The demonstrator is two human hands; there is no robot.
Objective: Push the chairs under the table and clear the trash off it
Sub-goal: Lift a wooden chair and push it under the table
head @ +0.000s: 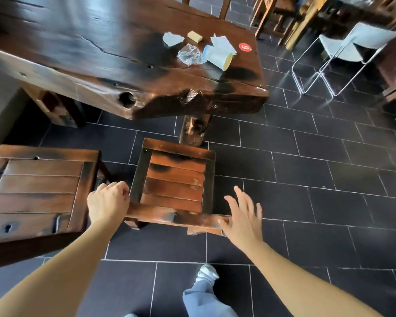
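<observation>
Dark tiled floor [306, 202]; wooden tabletop [101, 53] ahead, trash [217, 57] at its right end. Chair [176, 179]: stood directly between person and tabletop, back rail [176, 217] crosswise, nearest the person. Left hand [108, 202] gripped rail's left end; right hand [244, 216], fingers spread, lay at its right end

Dark tiled floor [306, 156], white metal-framed seat [343, 48] at right, red round sticker [245, 47], neighbouring wooden furniture [270, 17]

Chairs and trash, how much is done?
Nothing looks finished. The left hand grips the back rail of the right chair; the open right hand is at its other end. The left chair also stands clear of the table. The paper cup, plastic wrap and tissue scraps lie on top.
</observation>
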